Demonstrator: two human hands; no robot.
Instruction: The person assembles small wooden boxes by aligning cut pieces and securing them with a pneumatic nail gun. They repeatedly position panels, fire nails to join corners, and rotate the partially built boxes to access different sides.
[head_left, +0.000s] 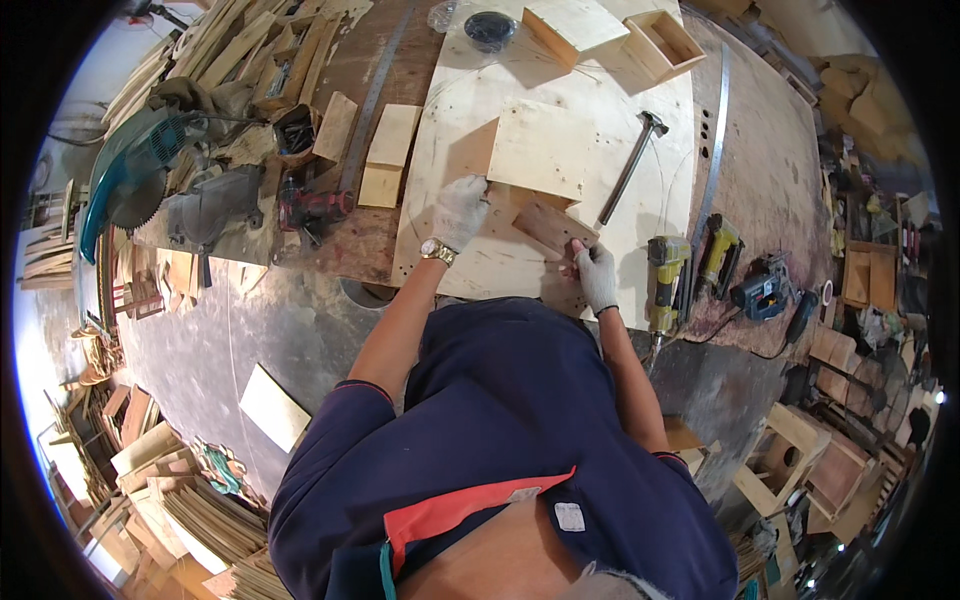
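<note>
The worktop (765, 170) is carrying a pale wooden box (540, 150) and, to its right, a hammer (627, 174). A brown block (553, 230) is sitting in front, the right hand (598, 277) clamping its right end. The left hand (460, 212) is curling beside the box, hiding whether it is holding anything.

The left forearm (395, 325) reaches forward and slants inward to its wrist (437, 252). The gloved left grip (462, 212) shows its back, fingers bent toward the right; whether their tips meet is too small to tell. The right forearm (634, 380) rises more steeply, leaning left toward its wrist (606, 311). The gloved right grip (597, 278) is closed, its bare-tipped thumb (578, 246) uppermost. The grips stand apart, the left farther forward.
</note>
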